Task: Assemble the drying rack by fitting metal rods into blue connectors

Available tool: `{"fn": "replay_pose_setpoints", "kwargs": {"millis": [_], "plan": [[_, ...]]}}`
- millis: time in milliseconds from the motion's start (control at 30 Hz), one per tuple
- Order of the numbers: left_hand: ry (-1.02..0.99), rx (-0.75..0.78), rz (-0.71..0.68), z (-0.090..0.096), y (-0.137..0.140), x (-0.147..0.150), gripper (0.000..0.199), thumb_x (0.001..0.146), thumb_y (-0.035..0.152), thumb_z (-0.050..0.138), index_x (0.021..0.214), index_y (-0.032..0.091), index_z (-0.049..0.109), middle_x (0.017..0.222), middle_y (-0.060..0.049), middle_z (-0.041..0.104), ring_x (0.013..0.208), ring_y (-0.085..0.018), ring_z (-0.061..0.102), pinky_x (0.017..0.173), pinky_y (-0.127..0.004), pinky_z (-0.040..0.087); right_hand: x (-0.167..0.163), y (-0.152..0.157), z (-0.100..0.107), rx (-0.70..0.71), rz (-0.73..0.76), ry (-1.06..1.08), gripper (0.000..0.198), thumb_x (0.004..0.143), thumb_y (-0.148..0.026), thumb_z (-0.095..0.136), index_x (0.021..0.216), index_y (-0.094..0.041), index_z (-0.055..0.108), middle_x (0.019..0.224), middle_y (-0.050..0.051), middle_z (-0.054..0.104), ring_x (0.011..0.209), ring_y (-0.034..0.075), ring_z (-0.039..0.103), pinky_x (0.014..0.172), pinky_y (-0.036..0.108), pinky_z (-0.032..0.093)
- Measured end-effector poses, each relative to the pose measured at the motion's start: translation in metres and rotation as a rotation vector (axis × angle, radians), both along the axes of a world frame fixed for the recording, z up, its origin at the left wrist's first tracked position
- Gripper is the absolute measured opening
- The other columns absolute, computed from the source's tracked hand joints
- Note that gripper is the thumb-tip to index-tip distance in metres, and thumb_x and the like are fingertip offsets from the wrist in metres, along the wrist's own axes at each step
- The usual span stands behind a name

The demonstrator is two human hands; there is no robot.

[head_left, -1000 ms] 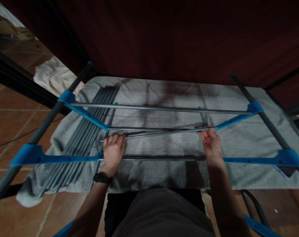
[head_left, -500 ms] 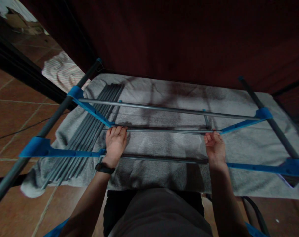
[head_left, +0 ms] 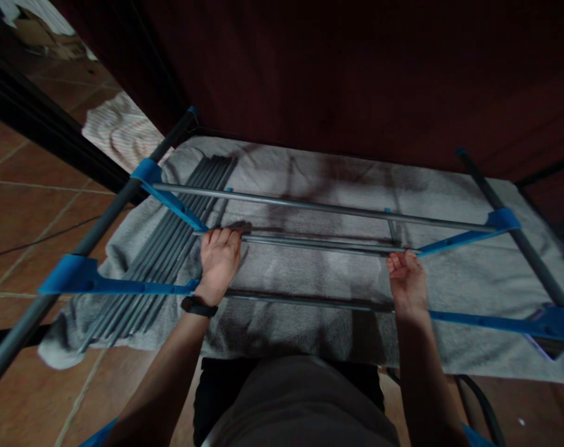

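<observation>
A thin grey metal rod (head_left: 314,247) spans between my two hands, close beside another grey rod joining the tips of the blue arms. My left hand (head_left: 220,256) is closed over its left part, palm down, next to the tip of a blue plastic arm (head_left: 176,203). Palm up, my right hand (head_left: 407,273) pinches the right end near the other blue arm (head_left: 454,239). Farther back, a thicker grey bar (head_left: 310,208) runs between the two side poles. A lower rod (head_left: 300,300) lies nearer my body, partly behind my wrists.
Several loose grey rods (head_left: 163,261) lie side by side on a grey blanket (head_left: 282,335) at the left. Slanting side poles (head_left: 105,218) carry blue brackets. A dark flat object with a purple edge (head_left: 550,347) sits under the right bracket. Dark red cloth (head_left: 333,81) hangs behind.
My left hand has shifted slightly away from my body, tilting the held rod so that it stands a little more apart from the neighbouring rod. My right hand keeps its pinch.
</observation>
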State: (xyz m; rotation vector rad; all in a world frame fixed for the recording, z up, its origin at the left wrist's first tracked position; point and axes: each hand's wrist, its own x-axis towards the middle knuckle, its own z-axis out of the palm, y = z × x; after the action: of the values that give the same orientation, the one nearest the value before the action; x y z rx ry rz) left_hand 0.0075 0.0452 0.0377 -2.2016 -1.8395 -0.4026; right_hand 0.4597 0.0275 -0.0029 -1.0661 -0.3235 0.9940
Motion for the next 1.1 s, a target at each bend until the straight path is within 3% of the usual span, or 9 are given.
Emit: {"fn": "replay_pose_setpoints", "kwargs": {"millis": [333,467,633,800,900,1100], "plan": [[-0.044,0.002,-0.034,-0.003,0.0,-0.005,0.034,0.102,0.029,0.037,0.12,0.019,0.065,0.097,-0.007,0.066,0.099,-0.026,0.056,0.097,-0.043,0.039,-0.01,-0.001,0.0,-0.062,-0.024,-0.057,0.03,0.076,-0.039,0.082,0.086,-0.022,0.059,0.079,-0.004,0.068,0.075,0.011,0.068,0.073,0.024,0.057],[-0.036,0.026,-0.045,-0.005,0.001,-0.009,0.037,0.101,0.03,0.037,0.121,0.018,0.066,0.096,-0.011,0.067,0.098,-0.028,0.056,0.094,-0.044,0.041,-0.005,-0.007,-0.007,-0.098,-0.202,-0.261,0.029,0.076,-0.038,0.078,0.091,-0.024,0.058,0.085,-0.004,0.067,0.073,0.009,0.064,0.068,0.021,0.055],[-0.03,0.045,-0.072,-0.003,0.003,-0.012,0.039,0.101,0.031,0.038,0.122,0.017,0.067,0.095,-0.011,0.068,0.094,-0.028,0.056,0.09,-0.044,0.042,0.008,-0.013,-0.014,-0.04,-0.371,-0.52,0.038,0.072,-0.032,0.076,0.106,-0.026,0.06,0.101,-0.005,0.062,0.092,0.009,0.06,0.087,0.023,0.052],[-0.079,0.053,-0.104,0.005,0.004,-0.012,0.039,0.1,0.03,0.037,0.126,0.023,0.066,0.095,-0.01,0.069,0.096,-0.029,0.058,0.091,-0.044,0.041,0.016,-0.006,-0.009,-0.009,-0.326,-0.577,0.056,0.069,-0.029,0.077,0.121,-0.029,0.06,0.127,0.001,0.062,0.115,0.013,0.058,0.104,0.029,0.047],[-0.063,0.066,-0.107,0.008,0.004,-0.011,0.04,0.1,0.029,0.036,0.127,0.024,0.066,0.095,-0.01,0.069,0.095,-0.03,0.058,0.09,-0.044,0.041,0.019,-0.001,-0.008,-0.027,-0.259,-0.545,0.053,0.068,-0.03,0.076,0.119,-0.027,0.064,0.122,0.001,0.067,0.114,0.016,0.061,0.105,0.035,0.047],[-0.079,0.091,-0.078,0.01,0.006,-0.006,0.041,0.1,0.031,0.036,0.125,0.022,0.068,0.089,-0.009,0.068,0.093,-0.03,0.057,0.09,-0.045,0.043,0.022,-0.003,-0.01,-0.036,-0.261,-0.599,0.046,0.069,-0.024,0.073,0.115,-0.024,0.068,0.115,0.002,0.07,0.109,0.015,0.063,0.104,0.035,0.048]]}}
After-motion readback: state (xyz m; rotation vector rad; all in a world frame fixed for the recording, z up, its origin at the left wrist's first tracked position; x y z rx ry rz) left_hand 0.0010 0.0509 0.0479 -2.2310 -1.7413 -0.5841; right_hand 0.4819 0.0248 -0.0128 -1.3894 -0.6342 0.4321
